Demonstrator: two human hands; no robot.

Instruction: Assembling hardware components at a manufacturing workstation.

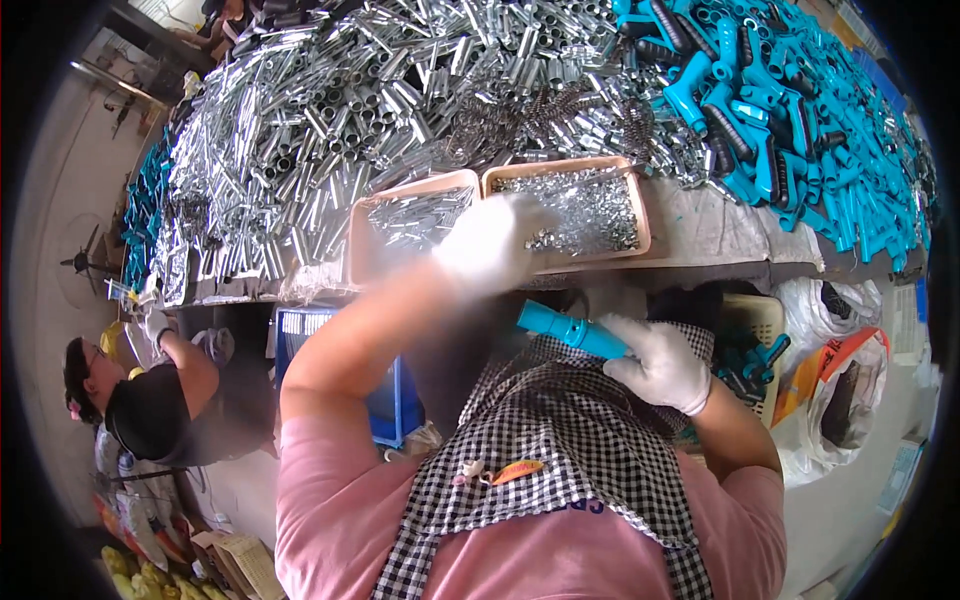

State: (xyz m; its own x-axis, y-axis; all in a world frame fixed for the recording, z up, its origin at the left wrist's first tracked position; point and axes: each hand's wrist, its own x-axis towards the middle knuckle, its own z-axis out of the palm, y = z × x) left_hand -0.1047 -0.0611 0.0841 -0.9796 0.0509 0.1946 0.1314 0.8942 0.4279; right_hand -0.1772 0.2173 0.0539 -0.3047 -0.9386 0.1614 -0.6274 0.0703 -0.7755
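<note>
While a co-worker [155, 400] in dark clothing occupies the far left, well apart from the fingers of the wearer's left hand [490, 240], a broad heap of metal tubes [350, 100] spreads beyond and to the left of those same fingers. Nearer the wearer than the fingers, and to their left, is a blue crate [392, 405], partly hidden by the bare forearm. Just beside the fingers on the left lies the left tray [357, 245], a shallow pinkish vessel containing slender metal rods. The left hand, white-gloved and blurred, is above the adjoining ends of the two trays; whether its fingers are wide, narrow or holding anything cannot be told. Just to their right is the right tray [645, 210], filled with small metal pieces. Below this tray, the blue tube [575, 332] projects leftward from the fingers of the right hand [660, 365], also white-gloved, which are closed around its right end. Below these fingers hangs a checkered apron [545, 430]. To their right stands a cream basket [757, 305] of blue and dark parts; beyond them, farther up, rises a pile of blue handles [770, 120].
</note>
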